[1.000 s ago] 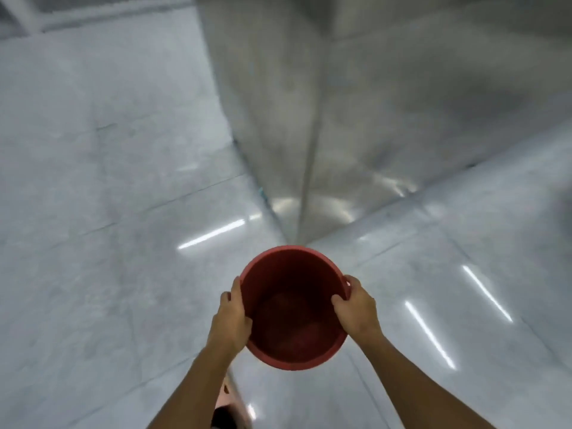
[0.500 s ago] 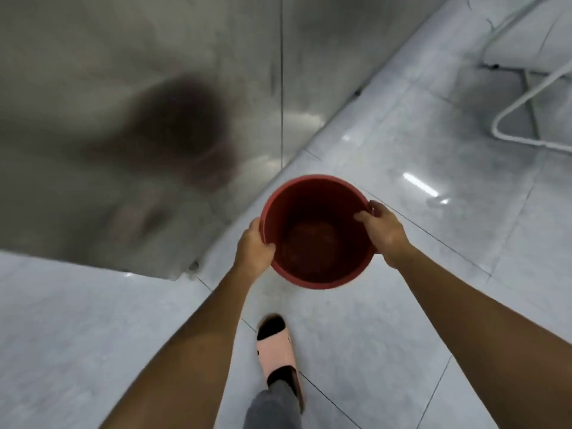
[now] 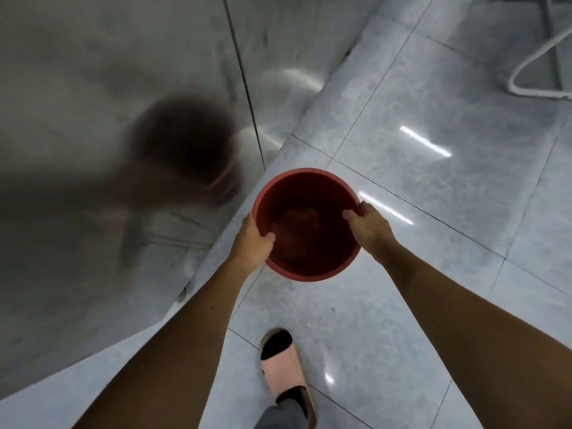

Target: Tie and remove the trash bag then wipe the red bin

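Note:
The red bin (image 3: 305, 193) is round, has no bag in it, and hangs in the air above the grey tiled floor, its mouth facing me. My left hand (image 3: 252, 239) grips its left rim with the thumb inside. On the opposite rim my right hand (image 3: 368, 226) holds on the same way. No trash bag or cloth is in view.
A shiny metal wall (image 3: 108, 119) stands close on the left and reflects the bin as a dark blur. My foot in a pink slipper (image 3: 286, 366) is on the floor tiles (image 3: 402, 305) below the bin. A white tubular frame (image 3: 526, 88) stands at the top right.
The view has swung right and downward along the metal wall while both hands kept hold of the bin. My foot in the pink slipper has come into view below it.

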